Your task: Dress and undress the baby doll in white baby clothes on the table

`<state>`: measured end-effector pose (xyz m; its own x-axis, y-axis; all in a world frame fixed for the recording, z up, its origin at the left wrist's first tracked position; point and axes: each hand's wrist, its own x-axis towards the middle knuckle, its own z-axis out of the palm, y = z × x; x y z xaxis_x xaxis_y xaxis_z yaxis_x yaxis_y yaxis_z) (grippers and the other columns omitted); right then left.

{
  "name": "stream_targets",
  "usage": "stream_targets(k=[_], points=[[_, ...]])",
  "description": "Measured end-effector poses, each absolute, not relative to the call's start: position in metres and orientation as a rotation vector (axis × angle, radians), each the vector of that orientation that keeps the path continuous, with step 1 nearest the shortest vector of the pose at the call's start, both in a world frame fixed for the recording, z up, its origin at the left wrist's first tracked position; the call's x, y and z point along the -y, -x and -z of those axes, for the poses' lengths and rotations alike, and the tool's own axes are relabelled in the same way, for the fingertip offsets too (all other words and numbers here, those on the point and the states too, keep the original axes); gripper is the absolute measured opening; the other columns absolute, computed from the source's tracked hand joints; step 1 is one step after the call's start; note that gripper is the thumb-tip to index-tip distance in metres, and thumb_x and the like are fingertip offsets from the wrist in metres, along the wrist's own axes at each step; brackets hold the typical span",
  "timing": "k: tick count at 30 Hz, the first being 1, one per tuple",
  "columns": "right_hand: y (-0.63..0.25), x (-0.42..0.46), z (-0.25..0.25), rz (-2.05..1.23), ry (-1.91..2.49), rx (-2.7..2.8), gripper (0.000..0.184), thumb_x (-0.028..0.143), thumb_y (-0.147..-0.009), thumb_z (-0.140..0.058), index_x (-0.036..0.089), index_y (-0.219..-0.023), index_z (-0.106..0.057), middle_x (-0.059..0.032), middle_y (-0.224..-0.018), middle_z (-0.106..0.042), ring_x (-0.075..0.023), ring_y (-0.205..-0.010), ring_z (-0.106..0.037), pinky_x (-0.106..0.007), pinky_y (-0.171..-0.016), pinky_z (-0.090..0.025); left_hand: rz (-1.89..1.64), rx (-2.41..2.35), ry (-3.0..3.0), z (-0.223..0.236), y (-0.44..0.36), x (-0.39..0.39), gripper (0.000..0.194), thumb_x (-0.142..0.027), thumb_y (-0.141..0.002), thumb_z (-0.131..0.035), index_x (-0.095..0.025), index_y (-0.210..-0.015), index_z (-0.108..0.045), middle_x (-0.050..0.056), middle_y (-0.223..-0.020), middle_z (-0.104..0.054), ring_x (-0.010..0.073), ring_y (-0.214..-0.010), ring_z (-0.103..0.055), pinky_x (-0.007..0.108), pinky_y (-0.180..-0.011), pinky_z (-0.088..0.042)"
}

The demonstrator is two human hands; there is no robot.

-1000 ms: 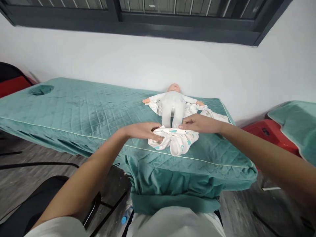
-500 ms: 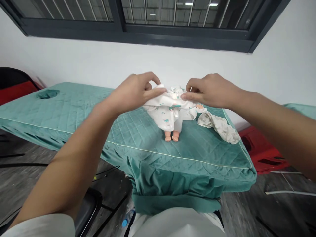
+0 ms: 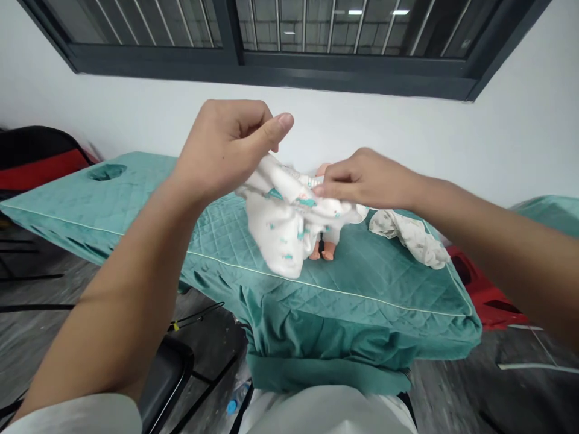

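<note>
White baby pants [image 3: 283, 232] with a teal print hang bunched between my two hands above the bed. My left hand [image 3: 235, 141], raised higher, is closed on one side of them, its thumb against the bent fingers. My right hand [image 3: 357, 181] pinches the other side, lower down. Beneath the cloth lies a baby doll [image 3: 328, 250] in white clothing. Its feet show at the near end and a bit of its head shows behind my right hand; the pants hide most of its body.
The doll rests on a bed [image 3: 384, 289] with a green quilted cover, against a white wall. A crumpled pale patterned cloth [image 3: 411, 238] lies to the right. A red plastic stool [image 3: 484, 289] stands beyond the right end, a black chair [image 3: 167, 374] at lower left. Above is a barred window [image 3: 316, 36].
Both hands have lifted the pants from the doll's feet up over its body. Lately my left hand has risen and moved left, stretching the cloth away from my right hand.
</note>
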<state>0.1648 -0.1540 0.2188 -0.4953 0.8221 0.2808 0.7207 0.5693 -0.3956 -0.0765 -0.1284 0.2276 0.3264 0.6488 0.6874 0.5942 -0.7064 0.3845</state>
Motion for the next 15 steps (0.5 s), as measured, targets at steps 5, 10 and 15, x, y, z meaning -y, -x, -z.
stream_targets(k=[5,10,15], points=[[-0.153,0.150,-0.211,-0.538,1.186,2.302,0.057,0.067,-0.087,-0.056,0.019,-0.061,-0.044,0.0047,-0.059,-0.036,-0.0084,-0.059,-0.039,-0.025,-0.061,-0.033,-1.467,-1.188,-2.491,-0.222,0.079,0.117,0.050,-0.054,-0.090,-0.050,-0.009,-0.072,-0.066,-0.005,-0.057,-0.042,0.0083,-0.068,-0.060,0.028,-0.073,-0.041],[-0.142,0.107,-0.188,-0.495,1.148,2.201,0.051,0.065,-0.092,-0.049,0.019,-0.069,-0.047,0.0036,-0.065,-0.042,-0.0106,-0.066,-0.043,-0.025,-0.064,-0.035,-1.436,-1.661,-2.503,-0.197,0.080,0.074,0.039,-0.046,-0.095,-0.050,-0.011,-0.085,-0.065,0.000,-0.074,-0.060,0.0121,-0.078,-0.057,0.034,-0.085,-0.046],[-0.153,0.018,-0.108,-0.339,1.216,2.221,0.026,0.038,-0.097,-0.043,0.019,-0.090,-0.059,-0.0044,-0.092,-0.064,-0.0176,-0.087,-0.057,-0.031,-0.084,-0.043,-0.998,-1.845,-2.502,-0.112,0.048,0.024,0.020,-0.024,-0.091,-0.049,-0.013,-0.100,-0.063,0.015,-0.113,-0.066,0.0307,-0.118,-0.055,0.047,-0.104,-0.040]])
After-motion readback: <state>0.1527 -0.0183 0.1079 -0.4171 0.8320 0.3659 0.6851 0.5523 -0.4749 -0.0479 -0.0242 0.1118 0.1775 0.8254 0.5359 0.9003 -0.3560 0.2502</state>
